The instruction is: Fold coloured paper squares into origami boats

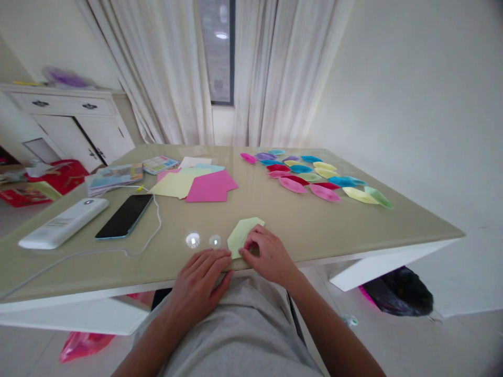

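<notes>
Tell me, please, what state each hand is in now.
Left hand: open, at the pale green paper.
Right hand: curled on it; pinching cannot be told.

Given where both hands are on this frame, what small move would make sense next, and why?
Probably press the green paper flat with the right hand: its thumb and forefinger are at the paper's near part, while the left hand lies flat, fingertips by the near left corner, seemingly ready to steady it.

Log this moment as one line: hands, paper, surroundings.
left hand: at edge of green paper; right hand: on green paper; left side: phone; right side: folded papers
</notes>
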Available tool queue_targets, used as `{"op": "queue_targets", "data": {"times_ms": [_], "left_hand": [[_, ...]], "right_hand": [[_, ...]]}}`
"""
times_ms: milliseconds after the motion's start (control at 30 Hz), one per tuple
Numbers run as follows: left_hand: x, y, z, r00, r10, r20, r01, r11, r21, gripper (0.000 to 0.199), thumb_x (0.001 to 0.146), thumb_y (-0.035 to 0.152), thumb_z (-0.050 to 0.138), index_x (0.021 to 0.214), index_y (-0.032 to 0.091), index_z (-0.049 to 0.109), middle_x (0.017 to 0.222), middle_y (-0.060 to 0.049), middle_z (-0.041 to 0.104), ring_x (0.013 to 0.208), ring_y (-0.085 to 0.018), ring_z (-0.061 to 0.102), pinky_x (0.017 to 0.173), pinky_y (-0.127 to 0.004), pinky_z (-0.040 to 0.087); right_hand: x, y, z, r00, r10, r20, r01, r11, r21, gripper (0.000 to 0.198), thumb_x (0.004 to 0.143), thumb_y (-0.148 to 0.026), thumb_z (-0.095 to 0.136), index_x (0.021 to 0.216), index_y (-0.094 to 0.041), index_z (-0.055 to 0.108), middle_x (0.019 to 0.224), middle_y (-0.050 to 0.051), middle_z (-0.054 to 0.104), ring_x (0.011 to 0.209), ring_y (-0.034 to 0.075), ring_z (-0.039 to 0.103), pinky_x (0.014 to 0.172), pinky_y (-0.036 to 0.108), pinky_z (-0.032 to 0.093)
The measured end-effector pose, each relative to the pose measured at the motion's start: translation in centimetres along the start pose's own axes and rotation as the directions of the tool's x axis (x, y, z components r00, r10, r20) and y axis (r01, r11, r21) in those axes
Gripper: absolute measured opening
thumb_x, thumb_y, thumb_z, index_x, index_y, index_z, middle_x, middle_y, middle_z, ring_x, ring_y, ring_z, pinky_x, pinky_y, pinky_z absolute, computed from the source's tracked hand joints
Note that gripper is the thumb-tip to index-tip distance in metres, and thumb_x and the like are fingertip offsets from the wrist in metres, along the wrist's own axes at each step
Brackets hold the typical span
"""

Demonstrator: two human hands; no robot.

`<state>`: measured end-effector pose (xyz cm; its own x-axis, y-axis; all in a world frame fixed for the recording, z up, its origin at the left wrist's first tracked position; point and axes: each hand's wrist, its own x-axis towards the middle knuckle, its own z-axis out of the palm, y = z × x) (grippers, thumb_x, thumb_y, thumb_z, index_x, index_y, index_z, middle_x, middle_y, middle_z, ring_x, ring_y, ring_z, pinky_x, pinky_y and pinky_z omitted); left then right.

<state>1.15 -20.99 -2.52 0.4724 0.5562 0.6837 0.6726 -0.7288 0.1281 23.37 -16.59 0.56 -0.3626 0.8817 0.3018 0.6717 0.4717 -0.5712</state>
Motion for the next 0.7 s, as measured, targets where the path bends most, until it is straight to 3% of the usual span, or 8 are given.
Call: {"op": "queue_targets", "data": {"times_ms": [700], "left_hand": [[-0.23,-0.02,0.04,0.999,0.018,0.040,-0.017,1.000,-0.002,0.017,0.101,0.017,0.061,0.117,0.018,0.067,0.120,-0.008,0.076,0.111,-0.023,0.069,0.102,-0.039,0.051]], "right_hand": [[-0.01,-0.18,0.28,0.999,-0.018,-0.035,0.016,0.998,-0.063,0.013,0.090,-0.017,0.077,0.084,-0.018,0.066,0.090,0.001,0.064,0.083,0.018,0.062,0.077,0.030,0.045]]}}
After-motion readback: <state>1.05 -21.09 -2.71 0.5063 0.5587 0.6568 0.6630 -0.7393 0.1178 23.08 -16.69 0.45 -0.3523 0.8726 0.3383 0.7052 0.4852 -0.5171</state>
